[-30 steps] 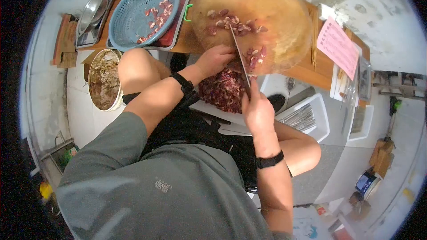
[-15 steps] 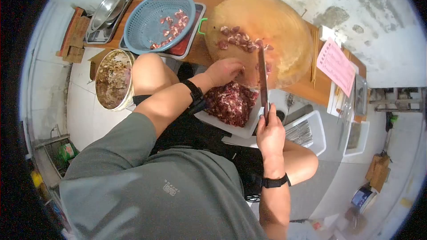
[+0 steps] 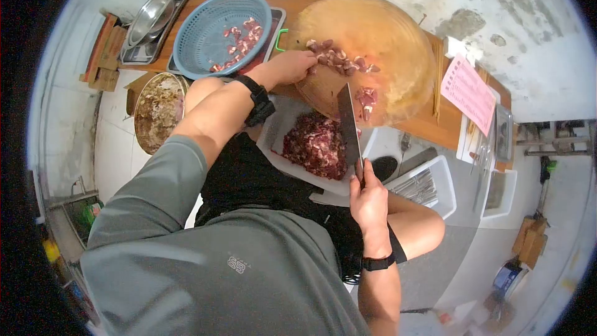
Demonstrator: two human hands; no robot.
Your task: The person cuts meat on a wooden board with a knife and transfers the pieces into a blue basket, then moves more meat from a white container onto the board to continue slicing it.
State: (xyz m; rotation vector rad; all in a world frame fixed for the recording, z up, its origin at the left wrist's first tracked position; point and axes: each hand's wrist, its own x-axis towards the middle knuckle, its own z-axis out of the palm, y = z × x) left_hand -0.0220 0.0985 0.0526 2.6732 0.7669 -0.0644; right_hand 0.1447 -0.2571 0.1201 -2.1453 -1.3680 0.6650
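Note:
My right hand point(image 3: 369, 202) grips the handle of a long-bladed knife point(image 3: 349, 127), its blade pointing up over the near edge of the round wooden chopping board point(image 3: 398, 43). At the board's left side, the curled fingers of my left hand point(image 3: 295, 66) touch the end of a row of meat pieces point(image 3: 339, 59). What those fingers hold, if anything, is hidden. A separate strip of raw meat point(image 3: 367, 101) lies on the board right of the blade. Below the board, a white tub point(image 3: 273, 126) holds a heap of chopped dark red meat point(image 3: 316, 146).
A blue plastic basket point(image 3: 186, 31) with some meat pieces stands left of the board. Metal bowls point(image 3: 151, 15) sit farther left. A stained bucket point(image 3: 155, 140) is on the floor. Metal skewers lie in a white box point(image 3: 446, 190) at right, below a pink sheet point(image 3: 467, 94).
My left hand has moved up and left from the board's near edge to the meat row. The knife has come down and left, away from the row, now tilting left.

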